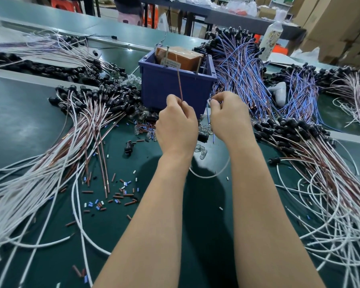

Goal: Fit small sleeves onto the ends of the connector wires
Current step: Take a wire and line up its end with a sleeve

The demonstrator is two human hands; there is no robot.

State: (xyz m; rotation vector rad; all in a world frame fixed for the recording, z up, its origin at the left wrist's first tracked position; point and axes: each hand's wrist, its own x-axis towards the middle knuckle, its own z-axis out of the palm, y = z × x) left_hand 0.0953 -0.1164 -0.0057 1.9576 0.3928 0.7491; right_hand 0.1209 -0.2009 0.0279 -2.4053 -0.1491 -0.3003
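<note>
My left hand [176,123] pinches a thin brown wire [180,85] that stands up in front of the blue bin. My right hand [229,116] is closed on a blue wire [208,115] that hangs down from its fingers, with a small pale piece at the fingertips that I cannot make out. Loose small sleeves [121,194], brown, blue and white, lie scattered on the green mat below my left arm. A white wire [204,175] loops under my forearms.
A blue bin [175,88] with a brown box stands just behind my hands. Heaps of connector wires with black plugs lie left [87,113], right [312,154] and behind right, blue ones [241,65]. A bottle [271,41] stands at the back right.
</note>
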